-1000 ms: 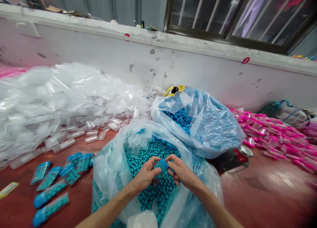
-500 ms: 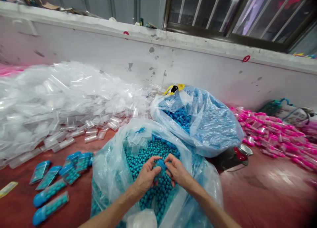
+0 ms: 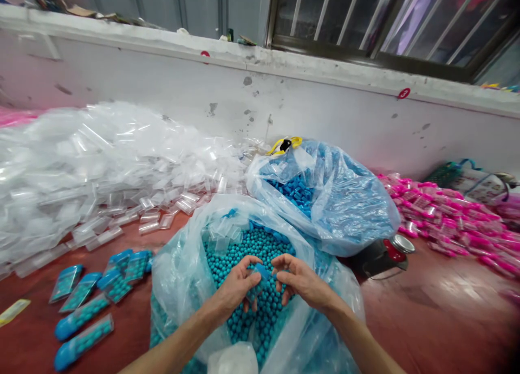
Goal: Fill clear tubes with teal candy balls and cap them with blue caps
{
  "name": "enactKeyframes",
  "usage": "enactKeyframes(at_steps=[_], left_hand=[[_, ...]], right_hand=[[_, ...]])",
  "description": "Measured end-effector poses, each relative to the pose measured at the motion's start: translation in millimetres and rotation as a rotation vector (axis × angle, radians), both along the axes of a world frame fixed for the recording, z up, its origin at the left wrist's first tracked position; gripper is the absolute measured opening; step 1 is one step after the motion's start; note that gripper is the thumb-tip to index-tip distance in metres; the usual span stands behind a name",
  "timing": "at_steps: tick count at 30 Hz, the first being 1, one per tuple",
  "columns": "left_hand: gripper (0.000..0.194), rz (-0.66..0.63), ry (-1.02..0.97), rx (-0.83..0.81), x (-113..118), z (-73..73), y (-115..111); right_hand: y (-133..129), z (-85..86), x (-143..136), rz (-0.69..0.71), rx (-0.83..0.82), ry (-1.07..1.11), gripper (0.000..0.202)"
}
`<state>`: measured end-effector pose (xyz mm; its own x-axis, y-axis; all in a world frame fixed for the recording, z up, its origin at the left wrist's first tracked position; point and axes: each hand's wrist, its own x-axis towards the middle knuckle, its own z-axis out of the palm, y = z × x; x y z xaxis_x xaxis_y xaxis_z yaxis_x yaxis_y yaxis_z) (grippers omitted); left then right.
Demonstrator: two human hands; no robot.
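My left hand (image 3: 239, 284) grips a small clear container with a blue cap (image 3: 262, 271) above a bag of teal beads (image 3: 260, 249). Just right of the cap is my right hand (image 3: 298, 279), its fingers apart and slightly curled, with nothing seen in it. Several clear empty sleeves (image 3: 222, 233) lie on the beads at the back left of the bag. Filled blue-capped containers (image 3: 83, 314) rest on the red surface to the left.
Clear sleeves (image 3: 122, 157) form a large heap at the left. Behind the beads lies a bag of blue caps (image 3: 296, 195). A dark jar with a silver lid (image 3: 402, 244) and pink-capped containers (image 3: 442, 214) are at the right.
My right hand has moved off the blue cap, slightly to the right, and its fingers have opened. My left hand still holds the container.
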<state>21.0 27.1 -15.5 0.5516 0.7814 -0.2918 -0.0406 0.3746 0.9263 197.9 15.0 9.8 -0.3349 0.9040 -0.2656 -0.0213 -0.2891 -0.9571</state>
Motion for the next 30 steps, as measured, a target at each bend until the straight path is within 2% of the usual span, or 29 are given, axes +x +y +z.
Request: enactKeyframes(at_steps=[3, 5, 8, 10, 12, 14, 16, 19, 23, 26, 30], left_hand=[[0.041, -0.036, 0.019, 0.037, 1, -6.7, -5], [0.041, -0.014, 0.046, 0.051, 3, -7.3, -8], [0.047, 0.067, 0.091, 0.061, 7, -3.3, -12], [0.052, 0.125, 0.104, 0.063, 8, 0.5, -13], [0.053, 0.170, 0.089, 0.069, 8, 4.1, -13], [0.051, 0.210, 0.045, 0.086, 8, 7.3, -12], [0.048, 0.239, -0.021, 0.122, 8, 10.0, -13], [0.042, 0.226, -0.110, 0.125, 9, 13.1, -14], [0.031, 0.270, -0.088, 0.072, 13, 16.3, -19], [0.025, 0.325, -0.018, 0.079, 17, 17.7, -20], [0.020, 0.320, 0.151, 0.133, 20, 14.1, -17]], right_hand=[[4, -4.3, -2, -0.116, -0.008, -0.050, 0.038], [5, -4.2, -5, -0.116, 0.026, -0.141, 0.032], [-1, 3.3, -13, -0.058, 0.198, -0.365, 0.019], [-10, 8.9, -19, -0.029, 0.324, -0.509, 0.024], [-18, 10.1, -26, 0.021, 0.380, -0.610, 0.044], [-24, 6.4, -32, 0.063, 0.393, -0.674, 0.079], [-26, 1.1, -38, 0.053, 0.403, -0.712, 0.095], [-26, -1.3, -46, -0.007, 0.437, -0.727, 0.079], [-29, 2.8, -53, -0.079, 0.586, -0.800, 0.058], [-32, 0.1, -56, -0.130, 0.657, -0.811, 0.055], [-35, -12.4, -62, -0.145, 0.579, -0.854, 0.065]])
